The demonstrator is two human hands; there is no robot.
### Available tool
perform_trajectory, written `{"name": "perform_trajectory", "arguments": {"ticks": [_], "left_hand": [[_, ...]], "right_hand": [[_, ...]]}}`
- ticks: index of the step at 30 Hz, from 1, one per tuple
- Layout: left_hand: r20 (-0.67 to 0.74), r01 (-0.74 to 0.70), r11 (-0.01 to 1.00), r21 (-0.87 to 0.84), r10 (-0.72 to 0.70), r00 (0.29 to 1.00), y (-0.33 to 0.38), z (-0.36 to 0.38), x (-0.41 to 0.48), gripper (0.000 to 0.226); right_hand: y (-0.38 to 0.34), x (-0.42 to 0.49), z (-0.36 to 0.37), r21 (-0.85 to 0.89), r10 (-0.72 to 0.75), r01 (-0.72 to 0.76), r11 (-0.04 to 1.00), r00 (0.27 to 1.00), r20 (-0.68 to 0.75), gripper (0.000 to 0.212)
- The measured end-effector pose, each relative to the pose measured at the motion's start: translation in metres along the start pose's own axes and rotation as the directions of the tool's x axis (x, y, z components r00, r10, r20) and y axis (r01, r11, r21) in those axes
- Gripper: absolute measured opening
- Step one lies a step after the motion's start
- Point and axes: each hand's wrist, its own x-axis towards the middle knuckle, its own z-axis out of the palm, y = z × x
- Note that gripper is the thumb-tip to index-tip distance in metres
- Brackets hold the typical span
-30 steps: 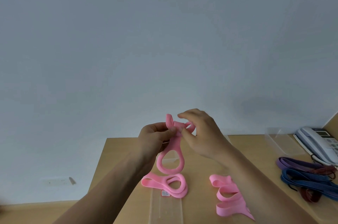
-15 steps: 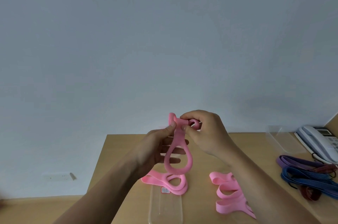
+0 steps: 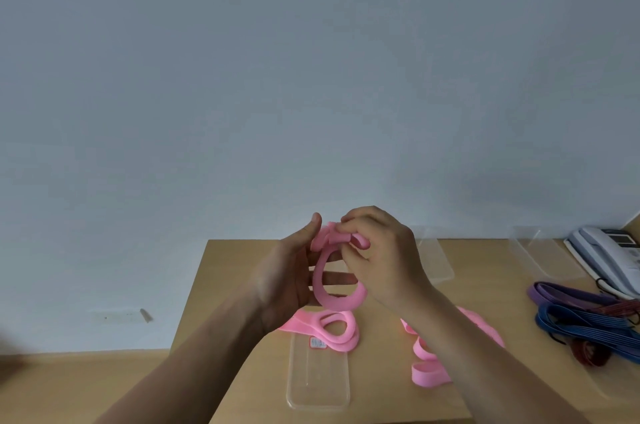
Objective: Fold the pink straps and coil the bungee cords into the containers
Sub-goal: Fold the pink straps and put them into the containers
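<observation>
Bungee cords (image 3: 585,324) and phone (image 3: 604,252) partly beyond the right edge

Pink straps (image 3: 337,300), blue cords (image 3: 585,326)
</observation>
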Motion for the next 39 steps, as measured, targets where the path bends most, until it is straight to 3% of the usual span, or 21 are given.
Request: {"name": "perform_trajectory", "arguments": {"ticks": [8,13,16,20,25,29,31,34,39], "left_hand": [[-0.006,0.025,0.996,-0.081,-0.026,1.0,-0.004,-0.009,0.002,0.051],[-0.039,0.028,0.999,-0.022,-0.029,0.999,-0.003,-0.018,0.004,0.036],[-0.047,0.016,1.0,0.0,-0.016,0.999,-0.001,-0.022,0.005,0.038],[-0.042,0.015,1.0,0.003,-0.015,0.999,-0.001,-0.03,0.006,0.049],[0.0,0.024,0.999,-0.031,-0.024,1.0,-0.006,-0.047,0.007,0.049],[0.004,0.024,0.997,-0.079,-0.024,1.0,-0.01,-0.063,0.006,0.023],[-0.004,0.035,0.992,-0.118,-0.035,0.999,-0.011,-0.071,0.005,0.026],[-0.003,0.058,0.988,-0.145,-0.059,0.998,-0.011,-0.083,0.002,0.051],[0.011,0.097,0.995,-0.026,-0.096,0.995,-0.017,-0.1,0.001,0.061]], "right_hand": [[-0.005,-0.006,0.012,-0.076,-0.075,0.079,0.994,0.996,0.054,0.01],[-0.009,0.005,0.01,-0.022,0.039,-0.037,0.999,0.997,0.068,0.024],[-0.004,0.009,0.013,-0.072,0.151,-0.139,0.988,0.964,0.217,0.034],[-0.001,0.008,0.022,-0.119,0.137,-0.098,0.988,0.911,0.388,0.031],[-0.007,-0.003,0.037,-0.126,0.136,-0.096,0.987,0.925,0.356,0.028],[-0.014,-0.011,0.05,-0.084,0.127,-0.105,0.991,0.938,0.324,0.019],[-0.019,-0.015,0.057,-0.083,0.117,-0.095,0.992,0.94,0.322,0.016],[-0.024,-0.024,0.066,-0.051,0.099,-0.087,0.995,0.94,0.326,0.016],[-0.03,-0.046,0.08,-0.082,0.162,-0.141,0.987,0.906,0.391,0.04]]}}
